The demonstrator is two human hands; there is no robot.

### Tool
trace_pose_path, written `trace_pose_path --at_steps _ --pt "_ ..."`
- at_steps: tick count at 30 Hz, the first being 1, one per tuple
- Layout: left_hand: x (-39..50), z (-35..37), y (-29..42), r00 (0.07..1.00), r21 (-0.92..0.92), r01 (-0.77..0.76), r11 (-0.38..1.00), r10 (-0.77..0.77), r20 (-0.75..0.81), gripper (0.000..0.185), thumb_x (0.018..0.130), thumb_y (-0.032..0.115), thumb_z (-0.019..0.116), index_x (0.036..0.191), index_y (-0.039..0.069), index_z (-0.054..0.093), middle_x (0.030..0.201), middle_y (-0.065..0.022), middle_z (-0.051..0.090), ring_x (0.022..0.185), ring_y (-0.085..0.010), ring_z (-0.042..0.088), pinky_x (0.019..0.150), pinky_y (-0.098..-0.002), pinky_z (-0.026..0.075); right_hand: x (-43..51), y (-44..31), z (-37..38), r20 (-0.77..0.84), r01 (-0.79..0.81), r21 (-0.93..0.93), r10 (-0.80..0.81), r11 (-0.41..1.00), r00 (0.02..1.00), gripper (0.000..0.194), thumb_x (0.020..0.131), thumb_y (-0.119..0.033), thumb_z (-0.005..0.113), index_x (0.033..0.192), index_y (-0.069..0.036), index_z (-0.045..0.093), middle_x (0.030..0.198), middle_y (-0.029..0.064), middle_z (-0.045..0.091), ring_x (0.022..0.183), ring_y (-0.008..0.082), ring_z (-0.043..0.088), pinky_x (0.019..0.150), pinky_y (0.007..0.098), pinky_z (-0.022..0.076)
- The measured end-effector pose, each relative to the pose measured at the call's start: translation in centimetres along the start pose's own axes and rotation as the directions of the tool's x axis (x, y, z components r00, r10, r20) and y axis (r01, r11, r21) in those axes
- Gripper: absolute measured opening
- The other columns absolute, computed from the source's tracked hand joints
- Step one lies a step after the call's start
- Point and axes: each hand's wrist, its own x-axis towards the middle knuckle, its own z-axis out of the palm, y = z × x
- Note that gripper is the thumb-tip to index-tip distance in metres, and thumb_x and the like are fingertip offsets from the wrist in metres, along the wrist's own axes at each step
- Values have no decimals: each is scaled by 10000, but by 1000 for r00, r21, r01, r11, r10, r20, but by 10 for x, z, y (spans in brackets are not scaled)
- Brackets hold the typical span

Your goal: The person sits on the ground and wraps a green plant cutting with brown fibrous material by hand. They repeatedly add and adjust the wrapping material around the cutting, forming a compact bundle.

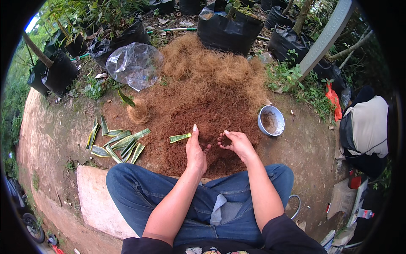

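My left hand (pixel 196 152) holds a short, yellow-edged snake plant leaf cutting (pixel 180 138), which sticks out to the left beside the thumb. My right hand (pixel 238 144) hovers a little to the right over a heap of reddish-brown coco peat (pixel 180 155), its thumb and fingers curled around a dark gap. Whether any fibre lies in those fingers is too small to tell. More cut snake plant leaves (pixel 122 141) lie in a loose pile on the ground to the left. Above them sits a ball of coconut fibre (pixel 138 111) with a leaf piece (pixel 125 97) standing from it.
Loose tan coconut fibre (pixel 219 66) is heaped beyond the peat. A bluish-white bowl (pixel 271 120) with brown residue stands at right. A clear plastic bag (pixel 134 65) lies at back left. Black grow bags (pixel 228 33) line the back, near a slanting grey post (pixel 328 38).
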Motion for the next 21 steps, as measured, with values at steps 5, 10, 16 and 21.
trace_pose_path --at_steps 5,10,16,21 --pt "2 -1 1 1000 0 -14 1000 14 -3 421 1022 572 643 1156 174 656 1022 28 680 917 -116 631 770 -310 501 0 1 -6 28 26 265 -35 964 999 274 1096 -196 592 1209 36 684 1107 127 731 962 194 730 827 363 637" --pt "4 -2 3 1000 -19 -1 1000 1 -30 417 1029 566 633 1174 175 654 1035 25 686 917 -118 635 762 -310 505 6 9 1 -88 93 14 -91 996 992 249 1051 -210 688 1130 23 722 1023 99 747 897 170 733 788 321 623" --pt "3 -1 7 1000 -53 -9 999 8 -28 401 1040 552 623 1182 178 646 1039 28 695 916 -117 643 757 -306 512 4 9 5 -62 -9 -100 3 995 998 310 1007 -304 755 1056 2 753 935 78 750 846 164 732 761 299 609" --pt "3 -2 8 999 -53 -33 998 32 -9 420 1021 586 640 1132 180 639 999 42 676 895 -103 630 756 -302 495 -17 -10 11 -134 36 -764 -213 644 968 367 925 -316 804 1064 23 780 1011 200 792 968 319 777 874 395 601"
